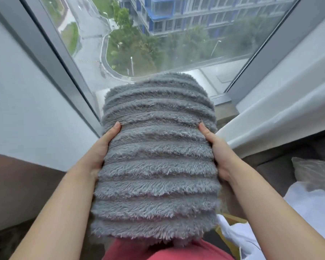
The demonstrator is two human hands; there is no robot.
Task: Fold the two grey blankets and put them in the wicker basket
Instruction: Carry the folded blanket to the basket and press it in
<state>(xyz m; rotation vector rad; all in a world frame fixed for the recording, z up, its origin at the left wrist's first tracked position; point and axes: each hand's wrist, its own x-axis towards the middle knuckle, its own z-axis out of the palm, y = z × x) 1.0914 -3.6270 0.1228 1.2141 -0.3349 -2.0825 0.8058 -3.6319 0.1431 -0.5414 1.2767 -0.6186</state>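
You hold a folded grey blanket (156,156) out in front of your chest, between both hands and clear of any surface. It is a thick, fluffy bundle with raised ribs running across it from left to right. Its near edge hangs over your pink top (167,250) and its far edge stands against the window (158,34).

Your left hand (101,149) clasps the left side of the bundle. The thumb lies along the top face, and the fingers go under and are hidden. Your right hand (219,152) clasps the right side the same way, thumb on top and fingers out of sight beneath. Both forearms are bare.

A pale wall (17,109) runs along the left of the window. To the right of the blanket a white curtain (280,109) hangs beside the window frame. Nearer on the right lie a grey cushion (315,173) and some white cloth (308,207).
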